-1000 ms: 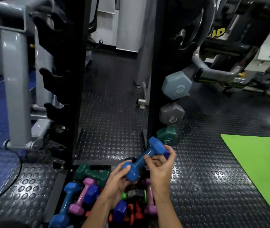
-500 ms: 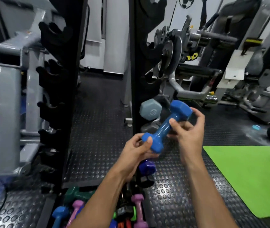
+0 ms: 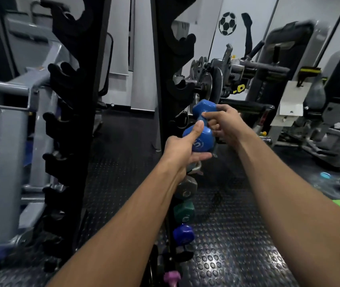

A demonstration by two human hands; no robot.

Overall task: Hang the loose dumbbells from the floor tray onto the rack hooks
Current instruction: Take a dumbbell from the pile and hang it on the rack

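Holding a small blue dumbbell (image 3: 201, 129) up against the right-hand black upright of the rack (image 3: 163, 83), the person has both hands closed on it; the left hand (image 3: 182, 150) cups the nearer head from below with the thumb pressed along its top, and the right hand (image 3: 222, 123) pinches the narrow handle between thumb and fingers. The dumbbell stands steeply tilted, far head uppermost, just beside an empty black hook (image 3: 180, 92) and above the ones already hung: a grey dumbbell (image 3: 185, 188), a green dumbbell (image 3: 183, 212) and a purple dumbbell (image 3: 183, 235) stacked down the same post; a pink dumbbell (image 3: 171, 277) shows at the bottom edge, the floor tray itself being out of sight.

The weight looks light for its size, judging by the easy two-handed hold; it is rigid, and its smooth coating, glossy under the lights, may slip against a palm. The best hold is likely the handle, fingers wrapped fully round, with the other hand steadying a head; the heads must clear both sides of the hook so that the handle drops into the notch, and it seems the tilt wants levelling first.
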